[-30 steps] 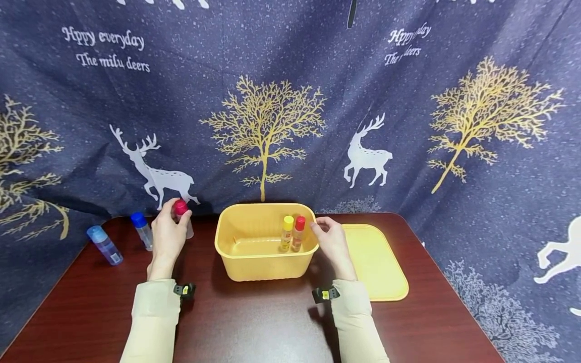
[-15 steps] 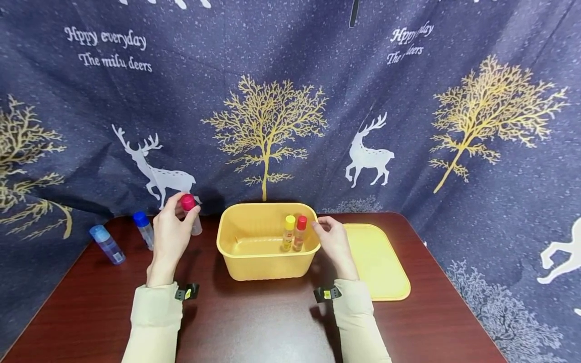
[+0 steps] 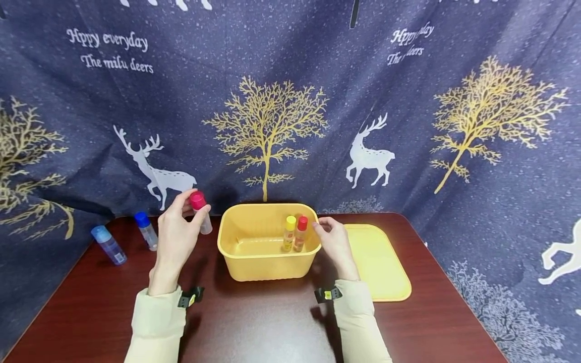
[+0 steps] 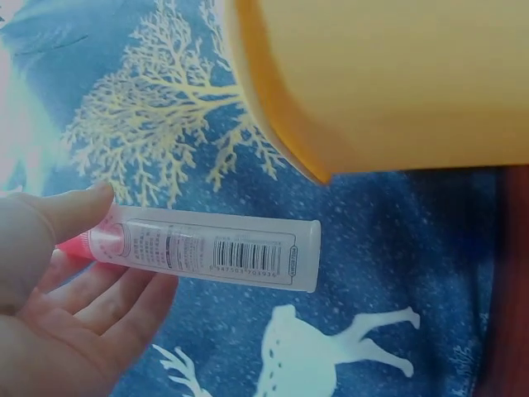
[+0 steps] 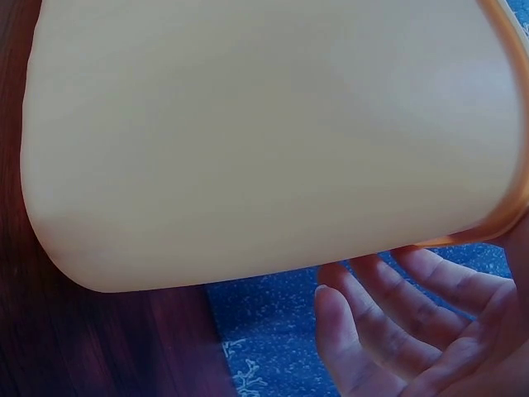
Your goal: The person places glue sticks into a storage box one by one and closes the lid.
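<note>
My left hand (image 3: pixel 176 234) holds a small clear bottle (image 3: pixel 206 225) by its red cap, between thumb and fingers. It hangs nearly upright, left of the yellow bin (image 3: pixel 268 267). In the left wrist view, a printed barcode label shows on the bottle (image 4: pixel 223 251), and the bin's wall (image 4: pixel 397 91) is close by. At the bin's right end, my right hand (image 3: pixel 336 244) grips the rim, its fingers (image 5: pixel 397 318) against the outer wall. Inside the bin, a yellow-capped bottle (image 3: pixel 288 234) and a red-capped bottle (image 3: pixel 300 234) stand side by side at the right.
On the table's left stand a blue-capped clear bottle (image 3: pixel 147 232) and a blue bottle with a light blue cap (image 3: pixel 109 245). A flat yellow lid (image 3: pixel 379 264) lies right of the bin. A patterned curtain (image 3: pixel 290 101) hangs behind the table.
My left hand has moved right and slightly up with the red-capped bottle, bringing it nearer the bin. The right hand stays at the bin's rim.
</note>
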Demonstrator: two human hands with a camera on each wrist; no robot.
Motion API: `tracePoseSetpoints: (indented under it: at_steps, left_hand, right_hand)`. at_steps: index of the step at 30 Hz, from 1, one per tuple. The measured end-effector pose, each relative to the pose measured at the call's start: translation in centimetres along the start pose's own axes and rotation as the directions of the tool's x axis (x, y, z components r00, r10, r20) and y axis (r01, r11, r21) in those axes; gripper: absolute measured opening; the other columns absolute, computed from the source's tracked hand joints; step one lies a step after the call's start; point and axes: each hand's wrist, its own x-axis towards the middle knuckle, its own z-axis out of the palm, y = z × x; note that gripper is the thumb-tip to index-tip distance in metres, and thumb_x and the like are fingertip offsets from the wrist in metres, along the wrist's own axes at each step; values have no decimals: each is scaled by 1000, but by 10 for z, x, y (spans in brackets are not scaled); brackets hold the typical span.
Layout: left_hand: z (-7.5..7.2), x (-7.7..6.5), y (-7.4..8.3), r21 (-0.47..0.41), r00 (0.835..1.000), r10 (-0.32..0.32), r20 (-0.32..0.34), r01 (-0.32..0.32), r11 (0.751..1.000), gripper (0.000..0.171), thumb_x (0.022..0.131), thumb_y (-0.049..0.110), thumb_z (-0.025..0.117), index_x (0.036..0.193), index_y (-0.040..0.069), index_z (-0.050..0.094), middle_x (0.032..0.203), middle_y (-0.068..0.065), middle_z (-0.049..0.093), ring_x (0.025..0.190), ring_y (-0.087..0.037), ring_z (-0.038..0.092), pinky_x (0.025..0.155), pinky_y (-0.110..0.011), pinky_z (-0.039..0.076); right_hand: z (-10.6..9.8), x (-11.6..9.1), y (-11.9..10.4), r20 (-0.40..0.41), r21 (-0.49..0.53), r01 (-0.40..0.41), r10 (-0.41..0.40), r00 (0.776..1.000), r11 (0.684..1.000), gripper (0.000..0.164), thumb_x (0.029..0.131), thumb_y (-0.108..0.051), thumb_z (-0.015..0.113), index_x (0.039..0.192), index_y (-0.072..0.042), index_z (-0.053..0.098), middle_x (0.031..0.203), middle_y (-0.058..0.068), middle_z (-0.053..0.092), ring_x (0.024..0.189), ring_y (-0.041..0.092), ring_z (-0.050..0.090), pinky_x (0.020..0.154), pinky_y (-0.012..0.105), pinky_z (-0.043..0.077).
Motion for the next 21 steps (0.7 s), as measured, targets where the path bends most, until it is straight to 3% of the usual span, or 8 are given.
tracePoseSetpoints:
  at_steps: [7, 21]
  left_hand:
    - [0, -3, 9, -14, 999, 32, 32, -32, 999, 51, 82, 12, 80, 129, 5, 60, 104, -11, 69, 92, -24, 68, 81, -7, 41]
    - [3, -6, 30, -82, 994, 70, 84, -63, 995, 49, 83, 16, 80, 128, 7, 61, 104, -7, 70, 91, -20, 67, 82, -11, 44]
  right_hand:
    - [1, 0, 2, -2, 21, 2, -2, 1000, 1000, 22, 93, -20, 66, 105, -2, 69, 98, 15, 70, 91, 26, 66, 80, 41, 53]
    - [0, -1, 0, -1, 9, -9, 9, 1000, 1000, 24, 93, -22, 67, 105, -2, 69, 101, 15, 70, 94, 26, 66, 84, 42, 51]
